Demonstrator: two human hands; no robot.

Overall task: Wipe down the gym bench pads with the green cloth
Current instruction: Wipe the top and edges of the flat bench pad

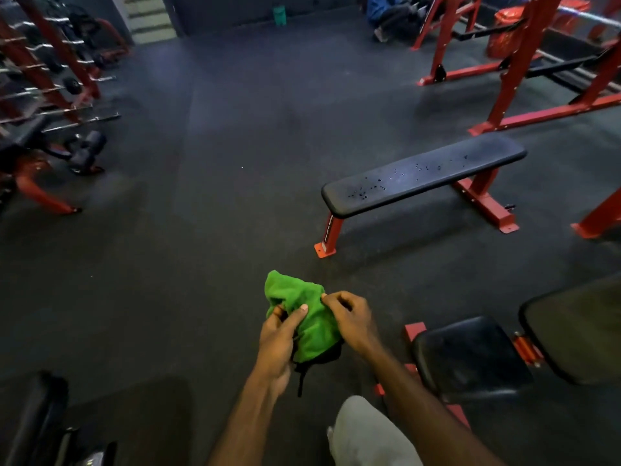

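Green cloth (302, 317) bunched, held in air above dark floor (201, 213) — pinched between both hands. Left hand (279, 341) curled round cloth's left side, thumb on top; right hand (349, 317) pinching its upper right edge. Black strap hanging beneath cloth. Flat bench pad (423, 173) ahead to right, speckled with droplets, on red frame — well apart from cloth. Second black pad (470, 354) near right forearm. Dumbbell rack (50, 79) far left.

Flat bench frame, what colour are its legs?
Red, under a black pad; the flat bench shows clearly in the head view.
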